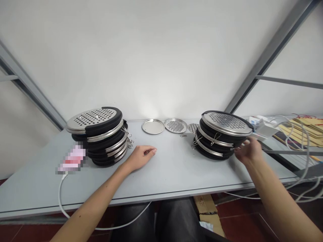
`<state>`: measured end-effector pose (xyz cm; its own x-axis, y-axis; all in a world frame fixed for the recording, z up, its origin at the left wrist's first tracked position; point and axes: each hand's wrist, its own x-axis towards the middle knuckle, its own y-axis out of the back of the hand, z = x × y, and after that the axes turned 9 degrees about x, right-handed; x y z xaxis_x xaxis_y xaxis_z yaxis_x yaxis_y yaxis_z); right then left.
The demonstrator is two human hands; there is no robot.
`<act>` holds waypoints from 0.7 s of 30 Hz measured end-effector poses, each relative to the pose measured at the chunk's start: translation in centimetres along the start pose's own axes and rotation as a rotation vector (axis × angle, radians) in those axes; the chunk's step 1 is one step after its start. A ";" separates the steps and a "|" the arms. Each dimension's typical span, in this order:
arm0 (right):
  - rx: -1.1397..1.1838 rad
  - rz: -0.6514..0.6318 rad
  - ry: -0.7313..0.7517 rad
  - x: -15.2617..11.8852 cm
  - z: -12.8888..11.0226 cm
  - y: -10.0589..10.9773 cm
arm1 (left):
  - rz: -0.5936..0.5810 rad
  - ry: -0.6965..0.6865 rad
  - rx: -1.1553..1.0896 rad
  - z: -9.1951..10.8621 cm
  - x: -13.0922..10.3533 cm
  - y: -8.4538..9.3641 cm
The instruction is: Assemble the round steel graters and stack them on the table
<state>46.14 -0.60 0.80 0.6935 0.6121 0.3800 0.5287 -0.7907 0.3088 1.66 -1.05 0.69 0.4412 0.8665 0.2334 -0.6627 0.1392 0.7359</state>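
My left hand rests on the table between two stacks, its fingers curled together and nothing visible in them. At the right stack of round metal grater plates with black rims, my right hand is by the lower right side. Its fingers are blurred and partly hidden, so I cannot tell whether they grip it. Wire clips hang from this stack's near side. The left stack of similar plates leans slightly, with a slotted metal grater disc on top and wire clips on its right side.
Along the wall lie a plain round metal plate, a grater disc and a smaller perforated disc. One loose wire clip lies before them. A pixelated phone-like object has a white cable. Cables and yellow envelopes are at right.
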 end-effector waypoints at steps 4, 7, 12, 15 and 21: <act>0.365 0.112 -0.296 0.7 -3.2 2.9 | -0.007 -0.016 -0.016 0.1 0.0 0.0; 0.721 0.067 -0.182 -0.8 -8.3 4.6 | -0.009 -0.030 -0.013 0.1 -0.1 0.0; 0.874 -0.102 0.180 -6.0 -16.2 2.9 | -0.015 -0.029 -0.012 0.1 -0.1 0.1; 0.975 -0.299 0.192 -8.5 -18.5 0.1 | -0.014 -0.033 -0.017 0.0 -0.1 0.2; 0.783 -0.614 0.145 -10.5 -17.3 -8.2 | -0.020 -0.037 -0.026 -0.1 0.0 0.1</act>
<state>26.01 -0.30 9.38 0.1543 0.8711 0.4663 0.9838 -0.0920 -0.1538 1.58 -1.03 0.69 0.4763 0.8452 0.2426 -0.6686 0.1690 0.7242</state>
